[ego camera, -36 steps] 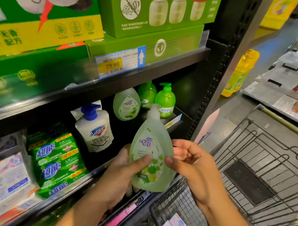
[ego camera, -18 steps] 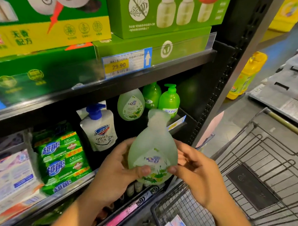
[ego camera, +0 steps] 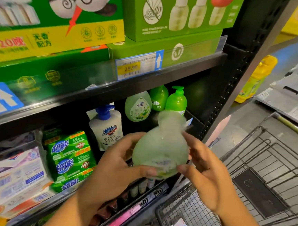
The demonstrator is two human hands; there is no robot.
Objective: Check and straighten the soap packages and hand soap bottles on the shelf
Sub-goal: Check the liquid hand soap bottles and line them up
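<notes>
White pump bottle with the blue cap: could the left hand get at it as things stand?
Probably not now: the left hand grips the pale green bottle with the right hand. The way to the white pump bottle itself looks free.

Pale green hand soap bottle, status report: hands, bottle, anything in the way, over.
Left hand, right hand: both gripping pale green hand soap bottle. Bottle held before the shelf, blurred. Wire cart close under right hand.

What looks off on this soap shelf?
White pump bottle leans askew beside green soap packs; green pump bottle behind stands upright. Pale green bottle is unshelved, gripped by left hand and right hand.
</notes>
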